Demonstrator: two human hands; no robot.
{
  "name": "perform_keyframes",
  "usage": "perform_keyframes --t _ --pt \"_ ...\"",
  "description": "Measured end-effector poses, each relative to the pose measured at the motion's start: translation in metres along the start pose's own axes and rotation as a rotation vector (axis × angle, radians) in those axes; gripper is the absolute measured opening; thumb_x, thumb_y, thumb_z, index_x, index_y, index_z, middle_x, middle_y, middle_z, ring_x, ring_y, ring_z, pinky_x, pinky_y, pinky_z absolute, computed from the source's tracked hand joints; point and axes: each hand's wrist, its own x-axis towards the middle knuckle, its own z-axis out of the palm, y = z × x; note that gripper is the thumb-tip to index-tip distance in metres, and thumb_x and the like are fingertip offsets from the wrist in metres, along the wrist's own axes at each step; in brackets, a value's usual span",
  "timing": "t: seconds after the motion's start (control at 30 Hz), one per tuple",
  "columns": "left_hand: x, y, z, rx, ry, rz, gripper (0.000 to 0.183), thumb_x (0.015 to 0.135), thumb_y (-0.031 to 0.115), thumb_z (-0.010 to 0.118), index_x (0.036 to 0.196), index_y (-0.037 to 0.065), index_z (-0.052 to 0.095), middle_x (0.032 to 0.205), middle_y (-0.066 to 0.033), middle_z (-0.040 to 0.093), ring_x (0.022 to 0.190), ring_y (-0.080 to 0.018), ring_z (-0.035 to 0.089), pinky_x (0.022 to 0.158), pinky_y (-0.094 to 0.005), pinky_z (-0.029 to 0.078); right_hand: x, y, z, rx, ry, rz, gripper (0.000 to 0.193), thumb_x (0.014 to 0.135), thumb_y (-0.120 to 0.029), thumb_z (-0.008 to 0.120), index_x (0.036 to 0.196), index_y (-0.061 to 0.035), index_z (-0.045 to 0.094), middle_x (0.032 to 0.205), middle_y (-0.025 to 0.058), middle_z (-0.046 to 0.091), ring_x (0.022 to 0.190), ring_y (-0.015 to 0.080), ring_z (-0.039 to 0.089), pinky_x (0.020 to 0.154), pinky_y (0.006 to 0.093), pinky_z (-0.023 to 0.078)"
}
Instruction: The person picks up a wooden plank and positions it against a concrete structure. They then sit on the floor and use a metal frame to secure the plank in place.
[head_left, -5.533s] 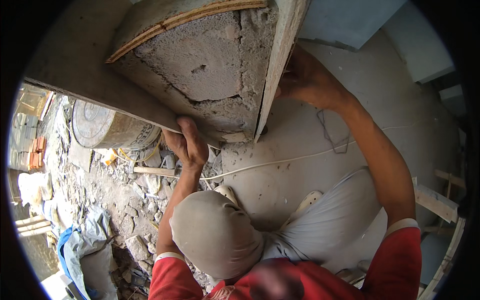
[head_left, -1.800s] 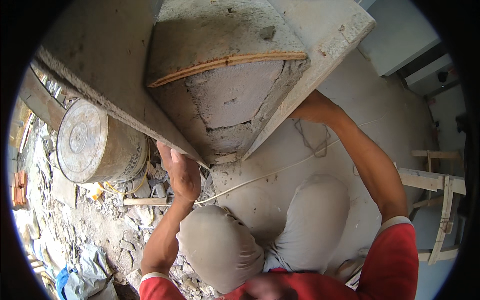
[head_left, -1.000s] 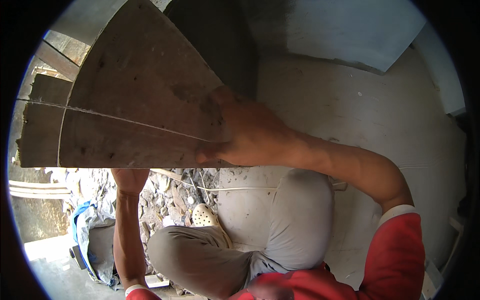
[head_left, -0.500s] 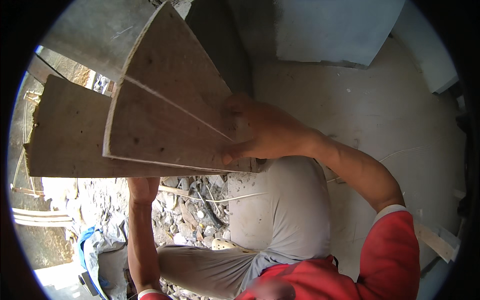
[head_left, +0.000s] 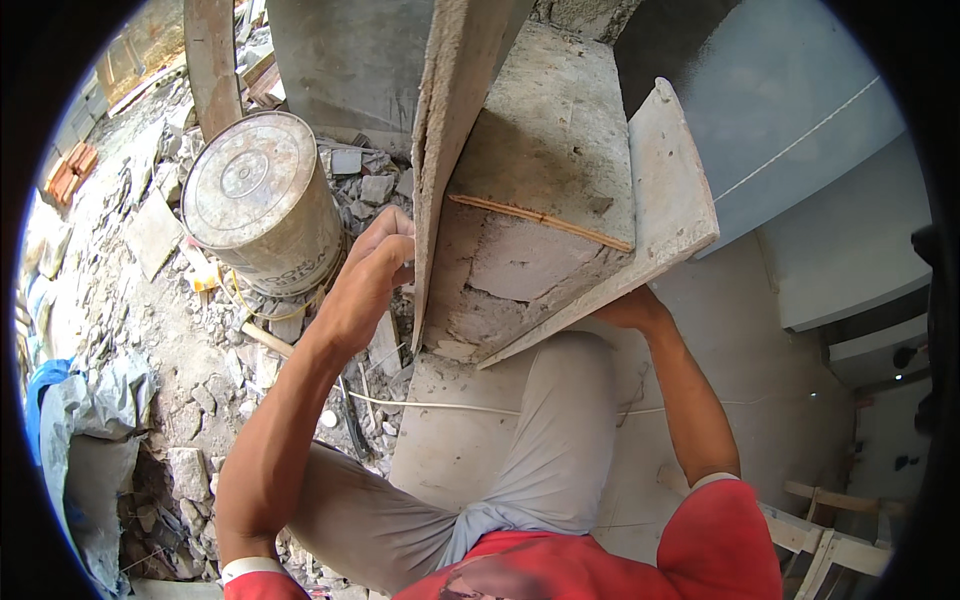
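Two cement-stained boards flank the end of a rough masonry block wall [head_left: 535, 262]. The left board [head_left: 436, 190] stands upright, seen almost edge-on. My left hand [head_left: 375, 265] is against its outer side with curled fingers, some of the fingertips hidden. On the other side the right board [head_left: 672, 190] slants outward from the wall, its lower edge near the wall's bottom corner. My right hand [head_left: 630, 308] reaches behind that board from below; its fingers are hidden there. A thin wooden strip [head_left: 545, 220] lies across the wall end, between the boards.
A dirty, lidded bucket [head_left: 255, 200] stands on rubble [head_left: 185, 400] to the left. A pale cable [head_left: 450, 406] crosses the floor by my knees. Grey and blue sheeting [head_left: 95, 420] lies at lower left, and a wooden frame [head_left: 825, 540] stands at lower right.
The boards, before overlapping broad-side up in front of me, now stand on either side of the wall end. My right hand went from the top board's face to behind the right board.
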Motion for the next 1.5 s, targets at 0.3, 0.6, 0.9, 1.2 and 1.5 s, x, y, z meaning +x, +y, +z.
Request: perform_keyframes --t 0.3,0.6,0.9,1.2,1.5 --pt "-0.001 -0.004 0.001 0.017 -0.036 0.088 0.019 0.096 0.026 0.050 0.094 0.007 0.051 0.089 0.0022 0.044 0.080 -0.0089 0.038 0.075 -0.0264 0.035 0.003 0.031 0.008 -0.184 0.085 0.037 0.094 0.064 -0.032 0.095 0.143 -0.0065 0.050 0.143 0.0122 0.054 0.131 0.0263 0.051 0.110 0.0389 0.041" --pt "-0.006 -0.003 0.007 -0.029 -0.002 0.060 0.041 0.100 0.031 0.043 0.131 0.005 0.049 0.123 -0.0032 0.053 0.113 -0.0154 0.051 0.103 -0.0340 0.039 0.004 0.014 0.006 0.029 0.069 -0.014 0.109 0.058 -0.034 0.097 0.148 -0.0049 0.042 0.149 0.0170 0.046 0.141 0.0309 0.041 0.117 0.0411 0.032" --pt "-0.005 -0.004 0.007 0.066 -0.001 0.045 0.061 0.103 0.048 0.040 0.150 0.009 0.039 0.145 -0.0062 0.047 0.132 -0.0218 0.046 0.112 -0.0441 0.035 0.010 0.014 0.008 0.171 0.113 -0.144 0.121 0.057 -0.037 0.098 0.152 -0.0022 0.033 0.156 0.0196 0.036 0.147 0.0337 0.030 0.119 0.0436 0.026" --pt "-0.006 -0.007 0.002 0.055 -0.037 0.074 0.058 0.104 0.045 0.041 0.149 0.009 0.040 0.143 -0.0058 0.047 0.131 -0.0207 0.045 0.111 -0.0438 0.035 0.007 0.007 0.008 0.071 0.143 -0.162 0.122 0.059 -0.037 0.097 0.155 -0.0031 0.028 0.158 0.0193 0.033 0.148 0.0327 0.028 0.120 0.0453 0.026" --pt "-0.004 -0.022 -0.002 -0.204 0.127 0.050 0.037 0.108 0.029 0.039 0.127 0.003 0.057 0.127 -0.0066 0.062 0.120 -0.0197 0.056 0.107 -0.0399 0.040 -0.027 0.079 0.011 0.558 0.249 -0.172 0.118 0.076 -0.041 0.087 0.160 -0.0087 0.011 0.156 0.0229 0.034 0.140 0.0331 0.043 0.114 0.0465 0.038"
